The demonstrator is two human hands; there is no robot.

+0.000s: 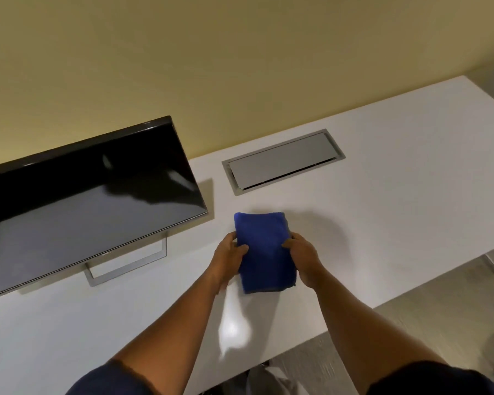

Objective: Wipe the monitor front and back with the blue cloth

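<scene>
A folded blue cloth (pixel 264 249) lies on the white desk (pixel 382 195), just right of the monitor. My left hand (pixel 228 258) grips its left edge, thumb on top. My right hand (pixel 304 259) grips its right edge the same way. The black monitor (pixel 83 206) stands at the left on a silver frame stand (pixel 126 266), its dark screen facing me and tilted back. Its back is hidden.
A grey cable hatch (pixel 283 161) is set flush in the desk behind the cloth. A yellow wall (pixel 240 67) rises right behind the desk. The desk's front edge runs diagonally at the lower right, with floor (pixel 439 323) beyond it.
</scene>
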